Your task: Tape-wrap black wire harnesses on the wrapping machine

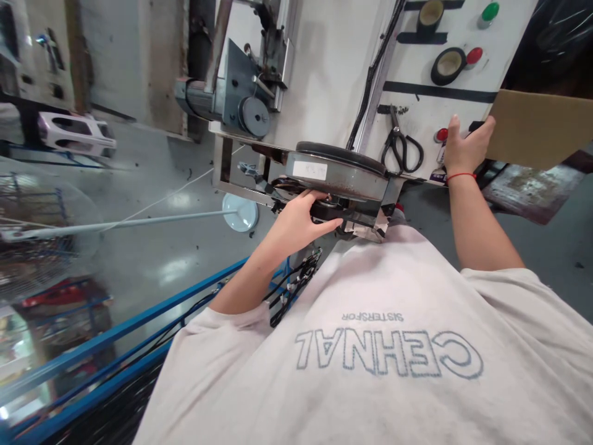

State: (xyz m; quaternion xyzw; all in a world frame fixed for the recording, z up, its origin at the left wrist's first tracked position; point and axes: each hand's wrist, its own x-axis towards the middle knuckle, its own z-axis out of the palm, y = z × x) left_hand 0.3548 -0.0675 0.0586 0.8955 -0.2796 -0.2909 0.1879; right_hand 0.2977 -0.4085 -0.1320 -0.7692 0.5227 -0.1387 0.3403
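My left hand (pixel 303 219) reaches under a round grey metal drum (pixel 338 170) on the white machine (pixel 333 74); its fingers curl around a dark part below the drum, and what they grip is hidden. My right hand (pixel 463 148) is raised at the right, fingers and thumb closed on the left edge of a flat brown cardboard sheet (pixel 540 127), close to the machine's control panel. A red cord circles that wrist. My white printed shirt fills the lower part of the view.
Black scissors (pixel 401 148) hang on the panel beside red (pixel 473 55) and green (pixel 490 11) buttons and tape rolls (pixel 447 65). A blue rail (pixel 139 321) with black cables runs at lower left. A standing fan's pole and base (pixel 238 213) lie across the shiny floor.
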